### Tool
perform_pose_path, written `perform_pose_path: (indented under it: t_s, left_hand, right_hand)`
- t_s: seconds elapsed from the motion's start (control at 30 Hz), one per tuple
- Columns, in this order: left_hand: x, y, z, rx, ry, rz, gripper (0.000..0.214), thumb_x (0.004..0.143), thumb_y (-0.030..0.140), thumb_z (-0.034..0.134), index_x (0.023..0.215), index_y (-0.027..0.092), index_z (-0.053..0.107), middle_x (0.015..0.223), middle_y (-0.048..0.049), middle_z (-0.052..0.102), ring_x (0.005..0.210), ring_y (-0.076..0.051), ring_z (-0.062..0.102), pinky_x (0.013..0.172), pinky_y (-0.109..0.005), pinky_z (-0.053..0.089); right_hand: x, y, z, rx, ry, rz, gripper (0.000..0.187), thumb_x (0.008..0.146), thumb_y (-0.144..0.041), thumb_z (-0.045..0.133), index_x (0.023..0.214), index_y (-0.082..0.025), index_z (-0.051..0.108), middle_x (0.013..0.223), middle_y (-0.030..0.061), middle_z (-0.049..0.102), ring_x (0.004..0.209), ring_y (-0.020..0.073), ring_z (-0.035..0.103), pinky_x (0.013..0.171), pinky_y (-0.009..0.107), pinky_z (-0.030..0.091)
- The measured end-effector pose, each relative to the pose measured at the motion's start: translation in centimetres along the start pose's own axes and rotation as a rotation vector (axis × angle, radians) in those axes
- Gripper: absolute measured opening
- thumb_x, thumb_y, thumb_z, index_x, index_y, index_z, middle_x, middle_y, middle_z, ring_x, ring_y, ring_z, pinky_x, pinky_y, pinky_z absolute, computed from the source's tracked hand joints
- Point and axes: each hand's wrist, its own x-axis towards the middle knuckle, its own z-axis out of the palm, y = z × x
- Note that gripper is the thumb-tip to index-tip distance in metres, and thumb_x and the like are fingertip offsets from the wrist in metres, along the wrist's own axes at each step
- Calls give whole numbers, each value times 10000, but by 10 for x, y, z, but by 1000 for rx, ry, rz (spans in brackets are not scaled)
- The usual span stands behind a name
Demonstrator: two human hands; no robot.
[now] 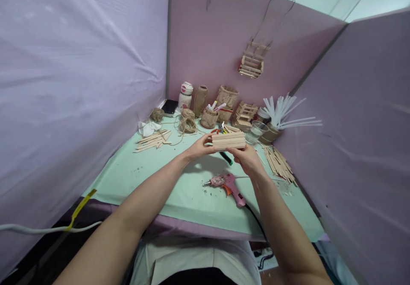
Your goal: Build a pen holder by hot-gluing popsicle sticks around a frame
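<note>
Between my two hands, a small panel of pale wooden craft sticks (228,141), laid side by side, is held above the table. My left hand (202,146) grips its left end, thumb below and fingers behind. At the right end and lower edge, my right hand (246,157) pinches it. A pink hot glue gun (229,184) with an orange trigger lies on the table below, its nozzle pointing left. Partly hidden under the panel are pliers with a dark green-tipped handle (226,158). How the panel looks from behind is hidden.
Loose craft sticks lie in piles at left (153,141) and right (279,164). Twine balls (187,123), a white bottle (185,96), a twine-wrapped bottle (201,100), a clear cup (256,132) and white glue sticks (282,110) stand behind. A stick-built basket (252,66) hangs on the back wall.
</note>
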Motion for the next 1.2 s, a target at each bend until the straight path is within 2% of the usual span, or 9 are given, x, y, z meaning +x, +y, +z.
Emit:
perform_pose_path:
  t_s: [0.27,0.43,0.7,0.77,0.83,0.93,1.03,1.1,1.2]
  left_hand:
    - [-1,0,2,5,26,-46,678,663,346,772,1255,196,478,1283,-144,528,1216,-276,488,944,-401,473]
    - [-2,4,1,-57,45,-62,664,662,339,771,1250,200,493,1272,-138,526,1168,-269,530,934,-409,492]
    - [-1,4,0,-62,41,-85,629,656,341,778,1214,211,520,1299,-129,526,1209,-277,508,960,-431,483]
    - [0,2,-2,-112,55,-116,613,664,343,774,1209,221,522,1313,-124,523,1200,-263,524,972,-434,476]
    - [1,1,-5,-182,57,-144,593,688,342,758,1221,235,521,1320,-117,532,1184,-252,545,982,-437,470]
    - [1,4,-8,-289,43,-175,607,706,330,745,1261,254,512,1317,-103,557,1132,-242,589,985,-439,471]
    - [-1,9,-9,-373,44,-193,616,720,324,733,1286,246,503,1331,-100,557,1103,-234,611,985,-417,477]
    - [-2,12,-8,-408,39,-192,601,749,314,705,1305,236,491,1353,-99,541,1104,-226,613,983,-390,482]
    - [-4,13,-7,-462,-2,-199,609,783,278,663,1352,233,452,1334,-101,558,1086,-215,627,975,-358,488]
  right_hand:
    - [-2,2,2,-1,-21,-23,333,582,-404,754,603,-188,501,450,-91,347,429,60,272,411,224,212]
    - [0,2,-6,82,8,-74,346,617,-454,752,659,-186,538,439,-100,334,398,52,262,396,218,217]
    - [0,2,-9,54,43,-105,360,624,-474,753,608,-170,561,411,-89,346,389,45,275,393,214,200]
    - [-2,1,-8,26,37,-127,349,656,-487,727,717,-162,614,481,-67,449,391,45,306,389,216,231]
    - [-3,-1,-9,5,78,-184,407,680,-487,705,929,-172,643,721,-14,611,402,37,346,386,220,278]
    - [-2,1,-14,2,258,-288,491,693,-468,699,1088,-193,601,1083,56,624,432,22,396,402,225,341]
    - [2,7,-19,48,379,-283,470,683,-472,704,1022,-164,600,1040,62,622,457,29,430,432,221,380]
    - [4,11,-20,76,365,-228,478,667,-487,713,998,-161,596,986,56,626,531,65,511,467,218,415]
    - [6,17,-16,107,284,-154,526,641,-494,739,1037,-182,588,1012,64,639,812,168,626,576,234,491]
